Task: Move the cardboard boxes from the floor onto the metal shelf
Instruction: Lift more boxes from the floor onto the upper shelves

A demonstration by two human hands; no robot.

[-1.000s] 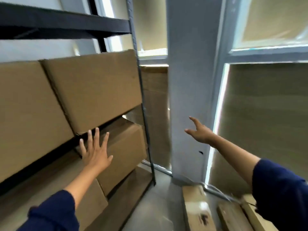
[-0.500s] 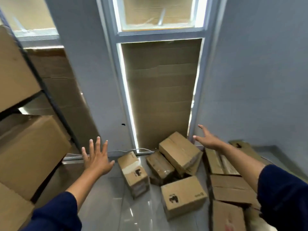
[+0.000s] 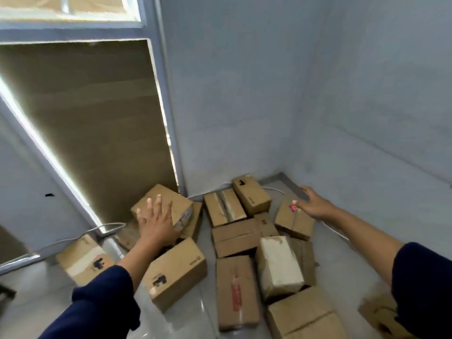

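Two empty hands reach down to a heap of cardboard boxes on the floor.

The tilted box point(image 3: 162, 204) leans on other boxes by the covered window point(image 3: 93, 133). If it is grabbed on one side only, I think it could slide off and knock the pile. The left hand point(image 3: 157, 222) is just over this box with fingers spread apart, holding nothing; I cannot tell if it touches. The right hand point(image 3: 311, 204) is open too, far from the window, just past a small box with a red sticker point(image 3: 293, 220). No shelf is in sight.
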